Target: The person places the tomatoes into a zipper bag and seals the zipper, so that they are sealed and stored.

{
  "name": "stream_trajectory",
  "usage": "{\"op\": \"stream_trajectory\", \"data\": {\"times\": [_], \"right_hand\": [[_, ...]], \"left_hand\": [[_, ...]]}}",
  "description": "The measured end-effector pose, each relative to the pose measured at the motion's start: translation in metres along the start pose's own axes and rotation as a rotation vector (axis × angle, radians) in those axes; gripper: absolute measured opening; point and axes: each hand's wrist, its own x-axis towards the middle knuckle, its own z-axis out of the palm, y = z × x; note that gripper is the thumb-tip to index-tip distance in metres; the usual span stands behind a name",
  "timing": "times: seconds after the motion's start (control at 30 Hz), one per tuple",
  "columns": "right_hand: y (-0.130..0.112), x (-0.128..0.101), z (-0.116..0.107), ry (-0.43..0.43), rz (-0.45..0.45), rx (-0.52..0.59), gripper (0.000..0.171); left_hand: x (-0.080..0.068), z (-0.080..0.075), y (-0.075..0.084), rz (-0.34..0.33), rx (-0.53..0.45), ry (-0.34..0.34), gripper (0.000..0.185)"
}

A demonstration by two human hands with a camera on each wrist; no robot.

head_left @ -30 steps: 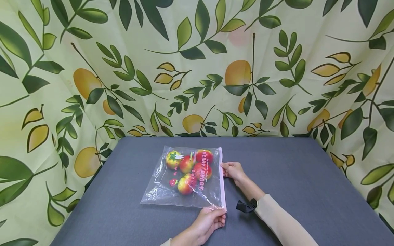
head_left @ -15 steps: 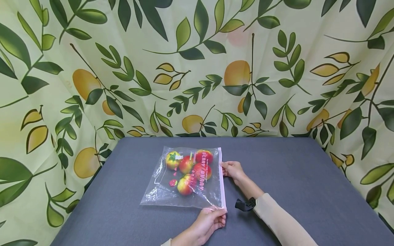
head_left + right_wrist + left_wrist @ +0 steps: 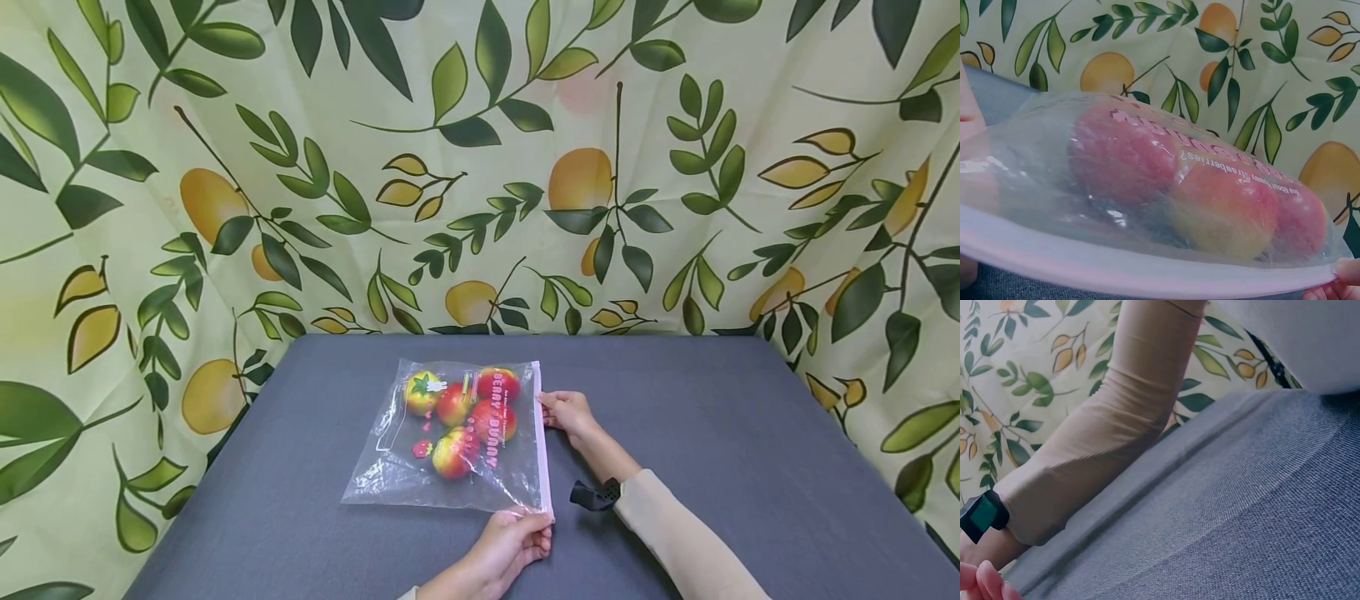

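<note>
A clear zip bag [image 3: 408, 475] with pink lettering and a pale pink closure strip [image 3: 543, 450] lies flat on the grey table. Inside are several round red-and-yellow fruits [image 3: 454, 452]; one shows a green leafy top. My left hand [image 3: 501, 546] pinches the strip's near corner between thumb and fingers. Farther up the same strip, my right hand [image 3: 567, 417] grips the edge with thumb and fingertips. The right wrist view has the strip [image 3: 1116, 275] bowed across it, the right fingertips [image 3: 1344, 275] at its right end. Only a few left fingers [image 3: 988, 584] show in the left wrist view.
The grey cloth-covered table [image 3: 712, 433] stretches out around the bag. Behind it hangs a leaf-and-fruit patterned curtain [image 3: 495, 158]. A black strap device [image 3: 596, 495] sits on the right wrist, beside a beige sleeve [image 3: 686, 533].
My right hand has shifted slightly up the strip toward its far end. The left hand keeps its pinch at the near corner, and the bag has barely moved.
</note>
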Motion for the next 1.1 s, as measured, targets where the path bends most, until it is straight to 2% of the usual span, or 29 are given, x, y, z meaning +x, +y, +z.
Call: {"op": "stream_trajectory", "data": {"times": [1.1], "right_hand": [[0.000, 0.019, 0.000, 0.042, 0.001, -0.017, 0.032]], "left_hand": [[-0.001, 0.000, -0.003, -0.014, 0.014, 0.007, 0.009]]}}
